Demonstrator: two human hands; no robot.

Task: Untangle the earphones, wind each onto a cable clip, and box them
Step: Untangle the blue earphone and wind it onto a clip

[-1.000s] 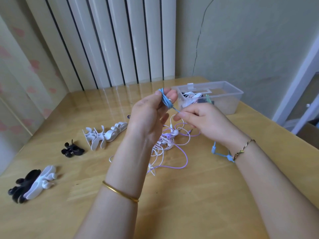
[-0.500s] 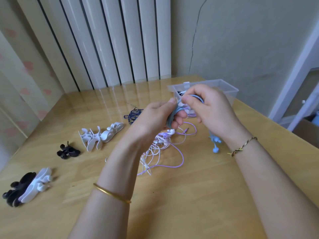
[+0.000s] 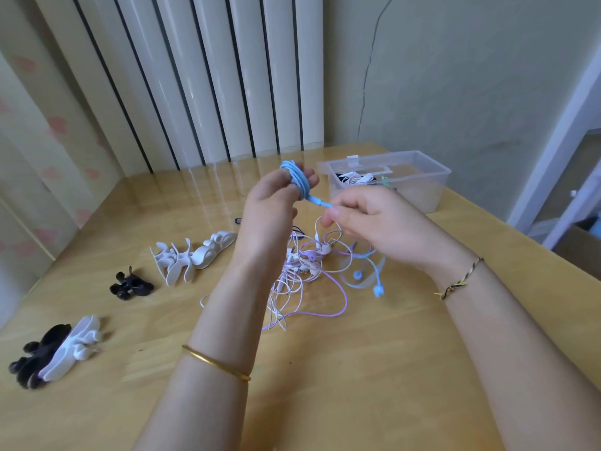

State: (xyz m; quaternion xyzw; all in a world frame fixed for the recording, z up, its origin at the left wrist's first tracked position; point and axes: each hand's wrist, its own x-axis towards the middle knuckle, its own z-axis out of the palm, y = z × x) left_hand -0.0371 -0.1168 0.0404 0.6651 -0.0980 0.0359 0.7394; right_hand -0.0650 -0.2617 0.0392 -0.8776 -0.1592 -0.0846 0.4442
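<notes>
My left hand (image 3: 271,206) is raised over the table with a blue earphone cable (image 3: 297,180) wound in a coil around its fingers. My right hand (image 3: 367,219) pinches the same blue cable just below the coil. The blue earbuds (image 3: 379,289) dangle under my right hand, near the table. A tangle of white and purple earphones (image 3: 305,271) lies on the wooden table (image 3: 325,369) beneath both hands. A clear plastic box (image 3: 419,180) at the back right holds wound earphones.
White cable clips (image 3: 192,258) lie left of the tangle. A black clip (image 3: 130,284) sits farther left, and a black and white pile of clips (image 3: 55,351) lies near the left edge. A dark cable (image 3: 239,221) shows behind my left hand.
My right hand has come down from beside the coil and drawn the blue cable out to the right. The coil on my left fingers has grown, and the earbuds hang lower.
</notes>
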